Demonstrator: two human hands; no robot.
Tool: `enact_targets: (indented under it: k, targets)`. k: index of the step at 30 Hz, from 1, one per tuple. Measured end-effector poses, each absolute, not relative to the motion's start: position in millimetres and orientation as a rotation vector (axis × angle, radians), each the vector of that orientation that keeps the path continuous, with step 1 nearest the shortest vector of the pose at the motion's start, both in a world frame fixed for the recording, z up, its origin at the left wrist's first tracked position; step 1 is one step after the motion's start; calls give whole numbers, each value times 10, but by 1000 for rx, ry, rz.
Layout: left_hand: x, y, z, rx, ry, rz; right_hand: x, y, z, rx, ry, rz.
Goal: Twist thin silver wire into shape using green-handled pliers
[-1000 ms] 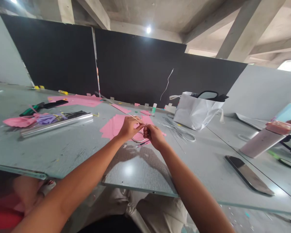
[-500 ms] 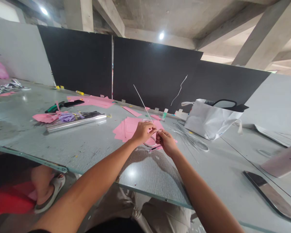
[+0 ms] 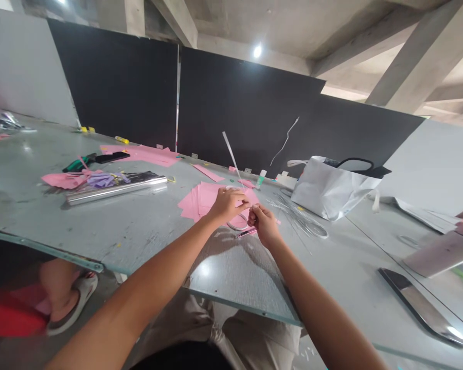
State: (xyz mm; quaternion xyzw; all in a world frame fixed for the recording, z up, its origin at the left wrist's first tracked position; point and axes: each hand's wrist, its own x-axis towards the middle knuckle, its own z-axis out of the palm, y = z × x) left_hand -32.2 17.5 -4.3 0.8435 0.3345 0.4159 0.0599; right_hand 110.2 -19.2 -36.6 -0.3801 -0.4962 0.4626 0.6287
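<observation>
Fingertips pinched, my left hand [image 3: 228, 203] and my right hand [image 3: 263, 221] meet above the pink paper sheets [image 3: 195, 201]. Between them they grip the lower end of a thin white strip [image 3: 230, 151], which rises up and to the left, its top end free. Whether it is wire or paper I cannot tell, and its held end is hidden by my fingers. Just below the hands lie a white ring-shaped item [image 3: 237, 223], partly covered, and a pink pen [image 3: 247, 233]. A bundle of thin silvery wires [image 3: 304, 223] is spread right of my right hand.
A silvery roll [image 3: 118, 190] and purple scraps [image 3: 100, 179] lie left, near green-handled pliers [image 3: 77, 163]. A glue stick [image 3: 261, 179] stands behind the sheets. To the right are a white bag [image 3: 327, 187], a phone-like dark slab [image 3: 420, 306] and a pinkish bottle [image 3: 440, 254].
The white strip has swung more upright and now looks broader. Both hands stay pinched close together, a slight gap opening between them. The whole view has shifted slightly.
</observation>
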Motion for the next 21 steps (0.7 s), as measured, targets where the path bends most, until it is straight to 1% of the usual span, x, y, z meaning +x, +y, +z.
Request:
enact_targets:
  k: [8,11,14,16,19,21]
  targets:
    - [-311,276,-99,2546,1012,1319,1114,-180,-324,-895,-1263,1065]
    - [-327,263,-97,2525,983,1455,1112,-177,-308,-888,-1269,1075]
    - [-355,255,-112,2340,1003,1622,1099,-169,-301,-851,-1184,1072]
    - [-361,265,-146,2151,988,1554,1092,-166,-296,-819,-1125,1092]
    - [-317,274,-223,1858,865,1285,1082,-175,-288,-754,-1070,1165]
    - [-255,252,-276,1637,763,1180,1069,-187,-287,-720,-1058,1233]
